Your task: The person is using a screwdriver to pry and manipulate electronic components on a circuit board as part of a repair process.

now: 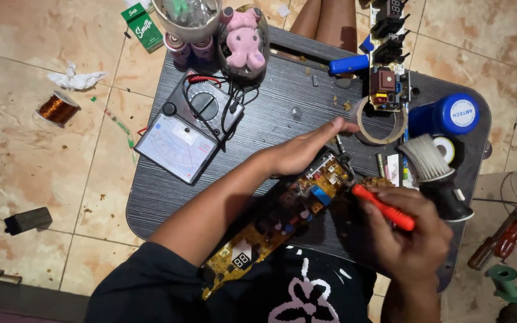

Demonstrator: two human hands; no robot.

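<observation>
Left hand lies over the far end of the board, fingers loosely curled, pinning it to the table. Right hand is closed around a red-handled tool; tip points at the board's upper right edge, by the relay-looking blocks. Can't tell if the tip touches.

Board: long yellow PCB, lying diagonally across the near table edge, one end with a small two-digit display overhanging toward the lap. Handling guess: light, stiff, brittle at the narrow sections. Components and solder joints are the fragile bits. Best held by the bare edges or flat-palmed, not by the parts. The overhanging end could tip or flex if pressed.

Surface: small dark wood-grain table, crowded. Analog meter with leads on the left, pink toy at the back, second board upright-ish far right with a blue cylinder beside it, tape ring, brush, blue can. Debris scattered on top; grain looks low-slip.

Room: beige tiled floor, dirty. Copper wire spool, crumpled tissue, green box left; screwdriver and green part right.
</observation>
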